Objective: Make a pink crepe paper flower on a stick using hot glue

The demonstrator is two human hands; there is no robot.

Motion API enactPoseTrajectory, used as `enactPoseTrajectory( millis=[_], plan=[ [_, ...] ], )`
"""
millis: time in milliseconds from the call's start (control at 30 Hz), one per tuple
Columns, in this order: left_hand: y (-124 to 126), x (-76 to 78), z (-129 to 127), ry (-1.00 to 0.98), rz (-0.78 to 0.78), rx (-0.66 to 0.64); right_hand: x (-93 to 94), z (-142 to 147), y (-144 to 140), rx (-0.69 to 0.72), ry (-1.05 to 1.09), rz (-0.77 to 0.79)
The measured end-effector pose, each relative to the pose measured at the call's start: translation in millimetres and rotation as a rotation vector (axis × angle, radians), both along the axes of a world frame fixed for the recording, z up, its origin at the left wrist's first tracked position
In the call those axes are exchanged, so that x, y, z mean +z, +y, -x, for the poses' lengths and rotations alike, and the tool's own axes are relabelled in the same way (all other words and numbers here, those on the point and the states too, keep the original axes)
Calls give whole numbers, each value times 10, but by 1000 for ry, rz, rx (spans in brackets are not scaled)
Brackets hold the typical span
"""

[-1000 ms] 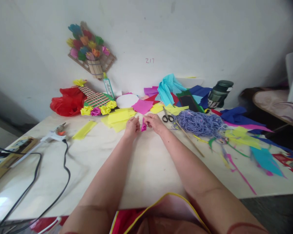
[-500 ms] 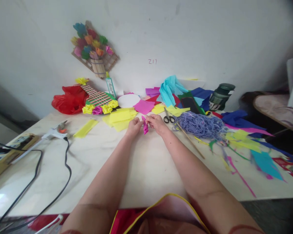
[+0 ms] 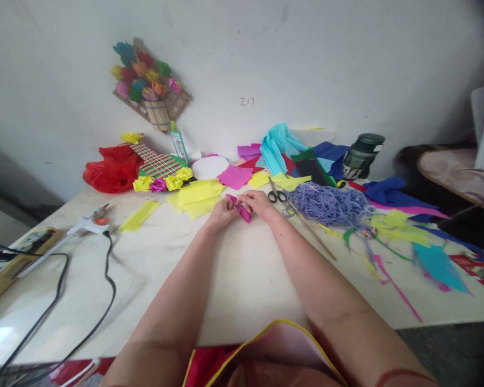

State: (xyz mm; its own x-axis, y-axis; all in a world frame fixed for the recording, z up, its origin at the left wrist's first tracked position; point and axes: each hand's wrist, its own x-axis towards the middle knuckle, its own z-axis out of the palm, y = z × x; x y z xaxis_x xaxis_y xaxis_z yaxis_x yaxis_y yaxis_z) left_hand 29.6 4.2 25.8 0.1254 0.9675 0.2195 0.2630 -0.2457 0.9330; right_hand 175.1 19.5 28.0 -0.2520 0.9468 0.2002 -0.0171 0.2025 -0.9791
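Observation:
A small piece of magenta crepe paper (image 3: 244, 213) is pinched between my hands above the middle of the table, its lower end slanting down to the right. My left hand (image 3: 223, 211) is closed on its left side. The fingers of my right hand (image 3: 255, 202) are pressed together on it from the right. Black-handled scissors (image 3: 276, 195) lie just right of my right hand, near a thin wooden stick (image 3: 312, 230). Behind my hands are yellow crepe paper sheets (image 3: 196, 195) and a flat magenta square (image 3: 234, 176).
A heap of purple string (image 3: 331, 205) lies right, among paper scraps and a dark green jar (image 3: 363, 156). At left are a glue gun (image 3: 89, 223), its black cord and a power strip (image 3: 24, 252). A decorated stick panel (image 3: 159, 161) and a glue tube (image 3: 178, 141) stand behind.
The magenta paper has turned from hanging nearly upright to slanting down to the right. My left fingers have closed further round it. The whole view has shifted slightly.

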Motion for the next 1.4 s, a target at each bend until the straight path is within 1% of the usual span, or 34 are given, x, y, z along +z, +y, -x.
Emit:
enactPoseTrajectory(
  millis=[100, 200, 267, 333, 400, 467, 600, 667, 800, 933, 1100, 1300, 1400],
  plan=[
    [-5, 8, 3, 19, -8, 23, -28, -2, 8, -33, -109, -60],
    [-2, -24, 31, 4, 30, -7, -87, 2, 41, -38, -217, -138],
    [17, -65, 59, -74, 87, -44, -136, 2, 75, -31, -261, -199],
    [53, -113, 84, -216, 126, -72, -179, -1, 108, -20, -272, -226],
    [101, -158, 101, -313, 133, -74, -206, -7, 128, -5, -268, -211],
    [145, -188, 106, -364, 153, -51, -209, -13, 130, 3, -265, -180],
    [170, -183, 100, -381, 190, 85, -170, -25, 100, -32, -299, -138],
    [153, -160, 102, -385, 188, 116, -145, -28, 87, -46, -322, -134],
    [109, -120, 114, -467, 149, 77, -97, -27, 67, -58, -323, -108],
    [92, -103, 112, -566, 162, 43, -53, -34, 36, -68, -256, -29],
    [95, -103, 99, -572, 154, 29, -60, -75, 44, -113, -252, -12],
    [98, -112, 94, -533, 75, 19, -121, -86, 78, -43, -277, -4],
    [97, -107, 94, -533, 95, 0, -125, -74, 83, -4, -261, -5]
  ],
)
